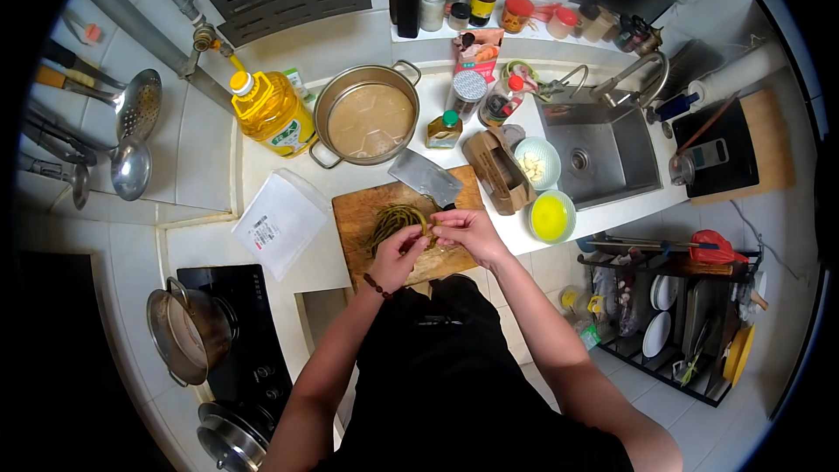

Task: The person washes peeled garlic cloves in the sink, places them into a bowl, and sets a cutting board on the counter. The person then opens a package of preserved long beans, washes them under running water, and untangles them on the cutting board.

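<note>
A bundle of long, thin olive-green stalks (390,220), perhaps long beans, lies on the wooden cutting board (352,249). Over the board's front part, my left hand (402,251) pinches one of these stalks between thumb and fingers. My right hand (469,234) is closed in a pinch close beside it, at the other end of the same short stretch of stalk. Behind my hands, a cleaver (423,177) rests across the back of the board, its handle partly hidden by my right hand.
A two-handled pot (325,114) and an oil jug (278,114) stand behind the board. To the right are a cardboard box (491,166), a bowl of garlic (553,170), a bowl of yellow liquid (570,225) and the sink (625,188). A white packet (280,218) lies left.
</note>
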`<control>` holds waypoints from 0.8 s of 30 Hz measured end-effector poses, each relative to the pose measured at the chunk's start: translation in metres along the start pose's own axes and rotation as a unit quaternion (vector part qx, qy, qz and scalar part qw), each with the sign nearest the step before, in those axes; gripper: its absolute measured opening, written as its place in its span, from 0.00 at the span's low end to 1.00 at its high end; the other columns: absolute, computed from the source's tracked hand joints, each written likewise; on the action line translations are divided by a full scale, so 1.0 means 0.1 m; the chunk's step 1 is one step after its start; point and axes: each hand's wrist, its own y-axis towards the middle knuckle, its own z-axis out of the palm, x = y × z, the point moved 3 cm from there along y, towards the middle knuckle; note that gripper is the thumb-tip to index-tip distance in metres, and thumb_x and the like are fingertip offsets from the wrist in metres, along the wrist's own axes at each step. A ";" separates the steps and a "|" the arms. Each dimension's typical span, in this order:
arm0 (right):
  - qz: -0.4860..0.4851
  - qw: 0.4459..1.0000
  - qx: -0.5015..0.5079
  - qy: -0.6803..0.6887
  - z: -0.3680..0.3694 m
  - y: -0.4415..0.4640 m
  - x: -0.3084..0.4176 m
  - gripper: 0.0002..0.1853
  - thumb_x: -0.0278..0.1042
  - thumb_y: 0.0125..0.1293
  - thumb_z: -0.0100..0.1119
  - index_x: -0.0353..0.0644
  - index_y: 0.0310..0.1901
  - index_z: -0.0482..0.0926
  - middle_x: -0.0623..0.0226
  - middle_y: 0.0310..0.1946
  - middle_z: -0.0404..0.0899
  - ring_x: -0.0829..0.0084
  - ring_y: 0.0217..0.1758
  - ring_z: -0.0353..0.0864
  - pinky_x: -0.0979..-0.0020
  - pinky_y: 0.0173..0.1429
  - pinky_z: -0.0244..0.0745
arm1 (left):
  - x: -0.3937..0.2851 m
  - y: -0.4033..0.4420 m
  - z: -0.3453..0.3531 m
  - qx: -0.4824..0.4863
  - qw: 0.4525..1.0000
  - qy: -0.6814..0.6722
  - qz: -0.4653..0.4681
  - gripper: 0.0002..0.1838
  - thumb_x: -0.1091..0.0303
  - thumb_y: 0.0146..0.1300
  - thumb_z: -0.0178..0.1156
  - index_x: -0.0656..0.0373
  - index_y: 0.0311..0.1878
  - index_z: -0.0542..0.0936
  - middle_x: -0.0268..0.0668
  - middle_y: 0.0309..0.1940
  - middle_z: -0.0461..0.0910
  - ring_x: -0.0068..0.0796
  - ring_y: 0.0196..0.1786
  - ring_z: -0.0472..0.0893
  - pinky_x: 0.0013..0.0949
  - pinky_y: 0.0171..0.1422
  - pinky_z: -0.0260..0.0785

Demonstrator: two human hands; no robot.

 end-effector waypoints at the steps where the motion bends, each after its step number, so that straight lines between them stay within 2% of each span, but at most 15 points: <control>1: -0.006 1.000 0.005 -0.016 0.01 0.00 0.00 0.17 0.23 0.66 0.69 0.30 0.55 0.82 0.62 0.38 0.88 0.77 0.36 0.86 0.76 0.43 0.82 | -0.11 -0.02 0.01 0.001 0.997 0.078 0.012 0.11 0.73 0.72 0.61 0.65 0.54 0.81 0.34 0.40 0.85 0.22 0.40 0.82 0.26 0.46 0.73; 2: -0.012 0.999 0.010 -0.033 0.01 0.00 0.00 0.17 0.24 0.66 0.69 0.29 0.56 0.82 0.61 0.39 0.87 0.76 0.37 0.86 0.76 0.43 0.82 | -0.23 -0.03 0.03 0.003 0.988 0.154 0.023 0.10 0.73 0.72 0.61 0.66 0.52 0.82 0.35 0.39 0.85 0.24 0.40 0.83 0.27 0.45 0.73; 3: -0.012 0.999 0.011 -0.034 0.02 0.00 0.01 0.17 0.24 0.66 0.69 0.29 0.56 0.82 0.61 0.39 0.87 0.76 0.37 0.86 0.76 0.43 0.82 | -0.34 -0.04 0.04 0.002 0.988 0.154 0.024 0.10 0.73 0.72 0.61 0.66 0.52 0.82 0.35 0.39 0.85 0.24 0.40 0.83 0.27 0.45 0.73; 5: -0.008 1.000 0.000 -0.027 0.01 -0.01 0.03 0.16 0.24 0.66 0.70 0.29 0.54 0.82 0.62 0.38 0.87 0.77 0.36 0.86 0.76 0.43 0.82 | -0.52 -0.05 0.08 0.016 0.956 0.283 0.071 0.08 0.71 0.70 0.64 0.65 0.47 0.84 0.40 0.31 0.81 0.32 0.32 0.81 0.32 0.39 0.72; 6: -0.007 1.000 0.000 -0.027 0.00 -0.01 0.02 0.16 0.24 0.66 0.70 0.29 0.54 0.82 0.62 0.38 0.87 0.77 0.36 0.86 0.76 0.43 0.82 | -0.50 -0.05 0.08 0.017 0.957 0.282 0.070 0.08 0.71 0.70 0.64 0.65 0.47 0.84 0.40 0.31 0.81 0.32 0.32 0.81 0.32 0.39 0.72; 8: 0.010 0.998 -0.003 -0.058 -0.05 0.01 -0.02 0.13 0.22 0.65 0.69 0.30 0.51 0.84 0.63 0.37 0.87 0.77 0.35 0.86 0.77 0.43 0.82 | -0.50 -0.07 0.10 0.027 0.940 0.300 0.161 0.09 0.70 0.68 0.65 0.64 0.48 0.84 0.43 0.29 0.77 0.38 0.30 0.79 0.36 0.38 0.71; 12: 0.001 0.995 -0.003 -0.100 -0.07 -0.03 -0.01 0.11 0.22 0.65 0.70 0.29 0.47 0.84 0.62 0.36 0.87 0.76 0.35 0.86 0.76 0.42 0.82 | -0.45 -0.07 0.12 0.054 0.939 0.318 0.120 0.09 0.71 0.69 0.64 0.65 0.48 0.84 0.43 0.33 0.81 0.38 0.33 0.81 0.35 0.40 0.73; 14: -0.029 0.992 -0.019 -0.120 -0.16 -0.10 0.00 0.11 0.23 0.64 0.71 0.28 0.46 0.84 0.62 0.35 0.88 0.76 0.34 0.86 0.76 0.41 0.82 | -0.35 -0.03 0.12 0.052 0.923 0.306 0.228 0.11 0.66 0.70 0.64 0.63 0.49 0.84 0.44 0.37 0.84 0.38 0.36 0.83 0.34 0.42 0.74; 15: -0.029 0.992 -0.023 -0.118 -0.21 -0.14 -0.02 0.11 0.23 0.64 0.71 0.28 0.46 0.84 0.62 0.35 0.88 0.76 0.34 0.86 0.76 0.41 0.82 | -0.21 0.04 0.09 0.058 0.923 0.305 0.228 0.11 0.66 0.70 0.64 0.63 0.49 0.84 0.44 0.37 0.84 0.38 0.36 0.83 0.34 0.42 0.74; 16: -0.029 0.992 -0.039 -0.116 -0.28 -0.18 -0.04 0.10 0.22 0.64 0.71 0.28 0.45 0.85 0.62 0.34 0.88 0.76 0.34 0.87 0.76 0.42 0.83 | 0.02 0.19 -0.02 0.015 0.971 0.217 0.096 0.13 0.63 0.69 0.64 0.64 0.46 0.84 0.45 0.36 0.84 0.43 0.37 0.84 0.36 0.44 0.75; 17: -0.029 0.991 -0.056 -0.114 -0.36 -0.21 -0.07 0.10 0.22 0.64 0.71 0.27 0.45 0.85 0.62 0.34 0.88 0.76 0.34 0.87 0.76 0.42 0.83 | 0.24 0.33 -0.09 -0.029 0.991 0.124 -0.040 0.15 0.59 0.69 0.65 0.64 0.44 0.85 0.46 0.35 0.85 0.48 0.37 0.85 0.38 0.46 0.77; 19: -0.034 0.992 -0.073 -0.094 -0.46 -0.27 -0.15 0.09 0.20 0.64 0.70 0.27 0.44 0.85 0.61 0.34 0.88 0.75 0.35 0.88 0.75 0.43 0.83 | 0.41 0.69 -0.08 -0.061 0.941 0.321 -0.092 0.20 0.53 0.68 0.65 0.64 0.43 0.85 0.46 0.35 0.87 0.49 0.39 0.87 0.41 0.49 0.79; 20: -0.042 0.992 -0.083 -0.085 -0.51 -0.28 -0.21 0.08 0.20 0.64 0.70 0.27 0.43 0.84 0.61 0.34 0.88 0.75 0.35 0.88 0.75 0.43 0.84 | 0.46 0.86 -0.01 -0.055 0.941 0.322 -0.092 0.20 0.53 0.68 0.65 0.64 0.43 0.85 0.46 0.35 0.87 0.49 0.39 0.87 0.41 0.49 0.79; 22: -0.051 0.991 -0.099 -0.073 -0.55 -0.31 -0.25 0.07 0.19 0.64 0.70 0.27 0.42 0.84 0.62 0.34 0.88 0.75 0.35 0.88 0.75 0.43 0.84 | 0.63 1.14 0.17 -0.007 0.875 0.448 -0.184 0.20 0.52 0.66 0.67 0.62 0.45 0.86 0.48 0.38 0.87 0.50 0.43 0.87 0.46 0.50 0.78; 24: -0.059 0.988 -0.130 -0.053 -0.55 -0.33 -0.29 0.06 0.19 0.64 0.70 0.27 0.40 0.83 0.62 0.34 0.88 0.75 0.34 0.88 0.75 0.42 0.84 | 0.80 1.28 0.28 -0.022 0.860 0.465 -0.210 0.19 0.52 0.65 0.69 0.59 0.47 0.86 0.48 0.38 0.87 0.50 0.45 0.87 0.47 0.51 0.78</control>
